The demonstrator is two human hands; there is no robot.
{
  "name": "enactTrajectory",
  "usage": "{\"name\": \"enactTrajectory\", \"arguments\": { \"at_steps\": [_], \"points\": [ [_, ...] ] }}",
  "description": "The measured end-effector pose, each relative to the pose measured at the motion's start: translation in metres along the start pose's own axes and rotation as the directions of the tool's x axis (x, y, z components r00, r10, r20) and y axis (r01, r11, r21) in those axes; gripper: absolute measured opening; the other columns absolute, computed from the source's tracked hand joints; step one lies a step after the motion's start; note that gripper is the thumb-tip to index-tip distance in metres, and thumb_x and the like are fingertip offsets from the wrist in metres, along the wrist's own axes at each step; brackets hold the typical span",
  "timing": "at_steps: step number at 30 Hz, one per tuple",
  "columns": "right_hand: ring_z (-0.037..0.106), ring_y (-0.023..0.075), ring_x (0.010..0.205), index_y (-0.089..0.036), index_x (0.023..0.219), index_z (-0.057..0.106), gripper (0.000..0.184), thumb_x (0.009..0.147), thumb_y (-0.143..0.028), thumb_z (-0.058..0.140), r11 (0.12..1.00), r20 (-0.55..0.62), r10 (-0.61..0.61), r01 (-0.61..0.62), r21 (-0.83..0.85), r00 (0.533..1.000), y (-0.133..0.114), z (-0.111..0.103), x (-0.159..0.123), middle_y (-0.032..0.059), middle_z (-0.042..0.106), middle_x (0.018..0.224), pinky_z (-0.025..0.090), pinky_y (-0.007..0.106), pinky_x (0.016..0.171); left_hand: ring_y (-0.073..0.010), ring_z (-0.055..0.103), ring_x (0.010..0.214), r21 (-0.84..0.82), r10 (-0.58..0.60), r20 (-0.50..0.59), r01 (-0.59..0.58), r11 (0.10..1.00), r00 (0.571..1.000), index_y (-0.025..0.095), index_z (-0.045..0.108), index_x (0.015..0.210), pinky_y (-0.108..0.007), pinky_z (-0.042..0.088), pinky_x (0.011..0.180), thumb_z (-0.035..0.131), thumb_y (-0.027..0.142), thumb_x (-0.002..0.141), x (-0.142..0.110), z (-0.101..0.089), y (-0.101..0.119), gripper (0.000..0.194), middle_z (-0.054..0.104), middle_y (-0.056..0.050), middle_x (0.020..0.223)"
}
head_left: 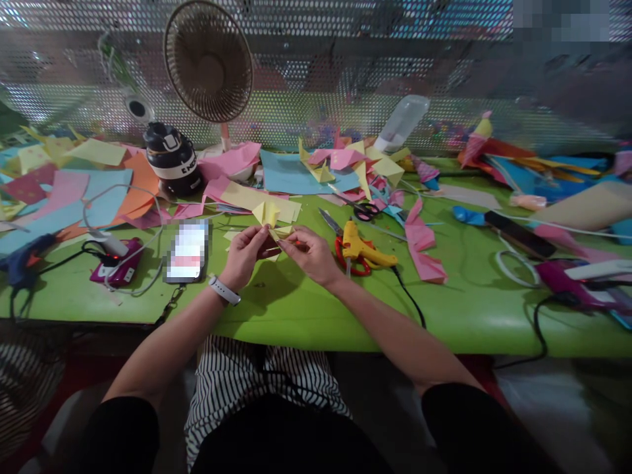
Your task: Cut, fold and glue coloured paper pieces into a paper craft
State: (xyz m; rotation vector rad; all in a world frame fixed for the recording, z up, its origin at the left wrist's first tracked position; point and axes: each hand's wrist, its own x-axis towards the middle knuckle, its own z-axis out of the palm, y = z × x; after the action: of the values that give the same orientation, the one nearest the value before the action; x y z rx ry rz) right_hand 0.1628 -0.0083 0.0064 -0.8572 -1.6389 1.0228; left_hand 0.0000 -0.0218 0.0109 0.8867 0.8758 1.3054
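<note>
Paper [267, 213], yellow, sits pinched by left hand [248, 251] and right hand [312, 255], left of glue gun [363, 245]: easy now, avoid tearing.

The left grip [243, 255] and right grip [311, 254] hide part of the folded yellow paper [267, 212], its finer creases too small to tell. Left of the left grip, the phone screen [187, 251] is blurred into blocks; farther left, the picture's edge cuts off a blue glue gun [30, 259]. Just right of the right grip, a yellow glue gun [364, 249] covers part of the red-handled scissors [331, 223].
</note>
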Motion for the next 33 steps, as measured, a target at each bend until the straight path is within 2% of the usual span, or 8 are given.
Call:
{"name": "enactTrajectory", "arguments": {
  "at_steps": [6, 10, 13, 16, 21, 26, 33],
  "points": [
    [0.058, 0.0152, 0.071, -0.019, 0.070, 0.063, 0.039, 0.081, -0.056, 0.070, 0.999, 0.019, 0.017, -0.017, -0.039, 1.000, -0.0022, -0.0027, 0.0008, 0.0028, 0.062, 0.080, 0.056, 0.032, 0.065, -0.0209, 0.075, 0.081, -0.037, -0.022, 0.038, 0.024, 0.999, 0.999, 0.014, 0.067, 0.090, -0.036, 0.060, 0.079, 0.077, 0.044, 0.075, -0.0009, -0.0002, 0.0035, 0.035, 0.077, -0.007, 0.085],
    [0.059, 0.0154, 0.071, -0.020, 0.072, 0.064, 0.033, 0.084, -0.049, 0.068, 0.996, 0.018, -0.030, 0.031, -0.087, 0.999, -0.0010, -0.0034, 0.0003, 0.0023, 0.062, 0.079, 0.054, 0.031, 0.065, -0.0151, 0.073, 0.073, 0.019, 0.003, 0.041, -0.004, 1.000, 0.999, 0.014, 0.066, 0.082, -0.030, 0.060, 0.078, 0.086, 0.038, 0.068, -0.0007, -0.0003, 0.0008, 0.034, 0.076, -0.003, 0.079],
    [0.059, 0.0158, 0.071, -0.020, 0.072, 0.063, 0.026, 0.087, -0.041, 0.066, 0.987, 0.025, -0.071, 0.074, -0.140, 0.997, 0.0004, -0.0032, -0.0001, 0.0022, 0.062, 0.077, 0.052, 0.031, 0.065, -0.0129, 0.072, 0.072, 0.065, 0.007, 0.030, -0.009, 0.998, 1.000, 0.014, 0.067, 0.082, -0.028, 0.060, 0.077, 0.088, 0.040, 0.066, 0.0007, -0.0005, -0.0020, 0.037, 0.076, -0.003, 0.080],
    [0.059, 0.0166, 0.072, -0.020, 0.072, 0.063, 0.024, 0.089, -0.037, 0.063, 0.968, 0.030, -0.140, 0.143, -0.207, 0.990, 0.0019, -0.0028, -0.0006, 0.0022, 0.062, 0.076, 0.052, 0.032, 0.067, -0.0131, 0.072, 0.072, 0.080, 0.002, 0.023, -0.004, 0.997, 1.000, 0.014, 0.066, 0.080, -0.029, 0.060, 0.076, 0.088, 0.042, 0.065, 0.0018, -0.0009, -0.0025, 0.039, 0.076, -0.003, 0.079],
    [0.062, 0.0205, 0.084, -0.021, 0.084, 0.066, 0.018, 0.092, -0.035, 0.060, 0.894, 0.051, -0.312, 0.312, -0.321, 0.949, 0.0058, -0.0025, -0.0018, 0.0058, 0.066, 0.088, 0.053, 0.036, 0.076, -0.0107, 0.071, 0.069, 0.040, 0.015, 0.020, -0.016, 0.999, 1.000, 0.014, 0.065, 0.080, -0.027, 0.060, 0.074, 0.089, 0.040, 0.066, 0.0017, -0.0011, -0.0001, 0.038, 0.075, -0.001, 0.079],
    [0.062, 0.0226, 0.088, -0.023, 0.084, 0.065, 0.021, 0.093, -0.041, 0.059, 0.902, 0.054, -0.249, 0.252, -0.352, 0.967, 0.0063, -0.0021, -0.0024, 0.0065, 0.066, 0.090, 0.055, 0.040, 0.081, -0.0116, 0.071, 0.070, 0.044, 0.029, 0.022, -0.030, 0.999, 0.999, 0.014, 0.064, 0.079, -0.027, 0.059, 0.073, 0.088, 0.040, 0.066, 0.0014, -0.0007, 0.0002, 0.037, 0.075, -0.002, 0.078],
    [0.064, 0.0200, 0.085, -0.023, 0.094, 0.064, 0.022, 0.093, -0.044, 0.059, 0.935, 0.038, -0.197, 0.200, -0.293, 0.980, 0.0061, -0.0013, -0.0032, 0.0077, 0.064, 0.098, 0.061, 0.037, 0.074, -0.0137, 0.072, 0.074, 0.021, 0.011, 0.017, -0.012, 1.000, 1.000, 0.014, 0.066, 0.084, -0.031, 0.059, 0.079, 0.089, 0.038, 0.066, 0.0020, -0.0017, -0.0015, 0.038, 0.076, -0.003, 0.083]
  ]
}}
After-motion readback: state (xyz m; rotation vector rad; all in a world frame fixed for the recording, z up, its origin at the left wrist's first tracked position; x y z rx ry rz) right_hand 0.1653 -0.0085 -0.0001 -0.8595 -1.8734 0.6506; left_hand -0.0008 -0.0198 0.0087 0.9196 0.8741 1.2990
